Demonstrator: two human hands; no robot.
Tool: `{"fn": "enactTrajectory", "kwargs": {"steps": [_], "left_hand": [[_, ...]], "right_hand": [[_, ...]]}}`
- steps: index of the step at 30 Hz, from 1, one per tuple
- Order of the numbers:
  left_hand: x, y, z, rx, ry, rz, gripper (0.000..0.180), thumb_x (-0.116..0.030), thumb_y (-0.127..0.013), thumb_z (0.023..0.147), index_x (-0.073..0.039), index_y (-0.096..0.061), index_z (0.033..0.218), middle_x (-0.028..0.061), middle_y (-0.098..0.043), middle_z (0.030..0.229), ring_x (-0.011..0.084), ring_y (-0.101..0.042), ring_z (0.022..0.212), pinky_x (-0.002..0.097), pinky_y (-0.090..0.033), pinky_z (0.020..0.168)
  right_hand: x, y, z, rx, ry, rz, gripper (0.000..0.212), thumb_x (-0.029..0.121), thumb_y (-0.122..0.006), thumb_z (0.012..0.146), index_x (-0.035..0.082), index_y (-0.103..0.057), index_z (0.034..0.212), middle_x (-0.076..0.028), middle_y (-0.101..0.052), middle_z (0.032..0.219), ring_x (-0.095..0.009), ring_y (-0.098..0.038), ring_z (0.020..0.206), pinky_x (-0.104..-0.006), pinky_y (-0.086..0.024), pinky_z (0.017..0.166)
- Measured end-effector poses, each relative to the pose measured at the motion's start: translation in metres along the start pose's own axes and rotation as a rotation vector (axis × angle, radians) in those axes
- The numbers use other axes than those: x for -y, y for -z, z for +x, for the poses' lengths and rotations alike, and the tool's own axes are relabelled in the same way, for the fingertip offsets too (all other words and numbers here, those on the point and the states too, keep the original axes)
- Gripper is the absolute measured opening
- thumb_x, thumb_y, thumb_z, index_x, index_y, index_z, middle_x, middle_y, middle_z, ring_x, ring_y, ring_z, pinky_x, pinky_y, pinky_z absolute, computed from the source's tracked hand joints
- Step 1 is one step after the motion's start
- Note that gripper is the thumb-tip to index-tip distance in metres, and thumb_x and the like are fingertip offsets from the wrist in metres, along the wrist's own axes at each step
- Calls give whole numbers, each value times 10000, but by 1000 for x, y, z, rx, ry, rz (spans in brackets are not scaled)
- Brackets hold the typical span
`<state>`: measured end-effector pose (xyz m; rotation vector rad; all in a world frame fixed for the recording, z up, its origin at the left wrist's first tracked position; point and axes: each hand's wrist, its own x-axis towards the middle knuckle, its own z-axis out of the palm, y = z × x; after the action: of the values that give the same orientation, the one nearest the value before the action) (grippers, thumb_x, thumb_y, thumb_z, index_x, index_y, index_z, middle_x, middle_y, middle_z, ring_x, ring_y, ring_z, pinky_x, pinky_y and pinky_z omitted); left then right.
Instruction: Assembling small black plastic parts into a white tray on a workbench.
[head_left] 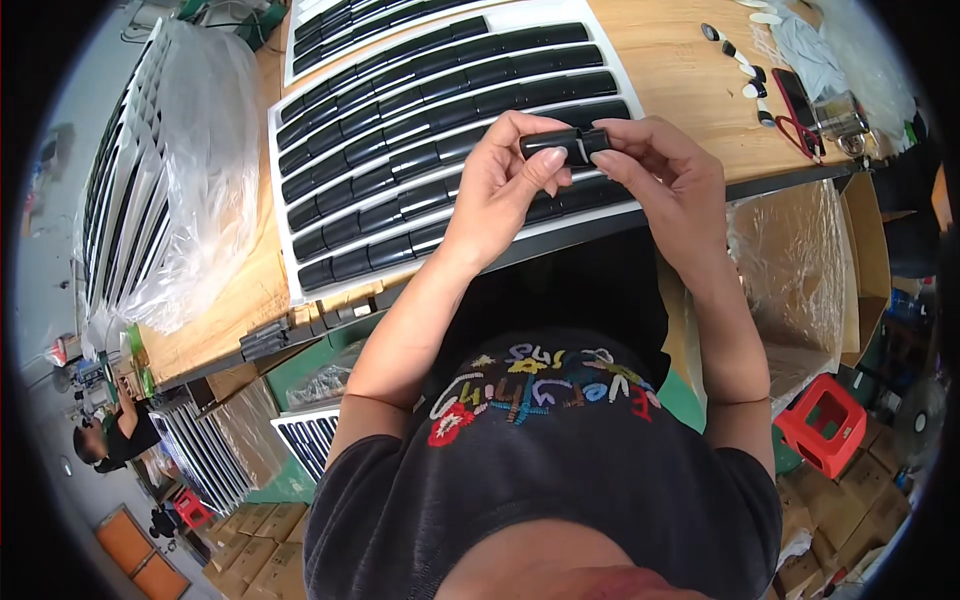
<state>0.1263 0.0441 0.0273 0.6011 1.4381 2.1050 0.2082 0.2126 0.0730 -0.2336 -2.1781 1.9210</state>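
Note:
Over the near right part of a white tray point(279, 210), both my hands are raised close together. My left hand point(500, 180) pinches a glossy black cylinder point(540, 146) between thumb and fingers. At its right end, my right hand point(668, 175) grips a shorter black cap-like piece point(597, 140) with thumb and fingertips. A slanted light gap shows between the two pieces; whether they are joined inside cannot be seen. Beneath my hands the tray carries curved rows of similar black cylinders point(400, 160), lying on their sides end to end.
Another filled tray point(380, 35) lies behind. Stacked trays under clear plastic point(205, 160) stand on the left. At the right are a phone point(793, 100), red scissors point(800, 135), a glass jar point(842, 118) and small black and white pieces. A red stool point(822, 428) stands below.

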Motion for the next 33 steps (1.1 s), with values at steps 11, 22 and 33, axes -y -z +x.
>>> {"fn": "enactTrajectory", "kwargs": {"steps": [11, 22, 33], "left_hand": [[13, -10, -17, 69, 122, -487, 138, -87, -544, 990, -23, -462, 1081, 87, -571, 968, 109, -526, 796, 235, -448, 706], [-10, -30, -24, 129, 157, -287, 137, -107, -528, 993, -59, -451, 1096, 58, -525, 1057, 113, -512, 807, 227, -425, 706], [10, -1, 22, -137, 232, -261, 130, -83, -504, 1003, 1, -484, 1099, 79, -549, 970, 133, -551, 809, 261, -470, 725]], "right_hand": [[4, 3, 5, 148, 47, -293, 274, 208, -574, 974, 17, -656, 1151, -37, -680, 1047, -104, -610, 898, -260, -463, 842], [8, -31, 29, 284, -142, 223, 722, 501, -171, 1040, -20, -671, 1033, -151, -706, 915, -198, -669, 852, -290, -497, 844], [-37, -34, 57, -94, 60, -72, 413, 375, -469, 1012, 27, -682, 1069, -46, -674, 906, -98, -606, 812, -246, -454, 789]]}}
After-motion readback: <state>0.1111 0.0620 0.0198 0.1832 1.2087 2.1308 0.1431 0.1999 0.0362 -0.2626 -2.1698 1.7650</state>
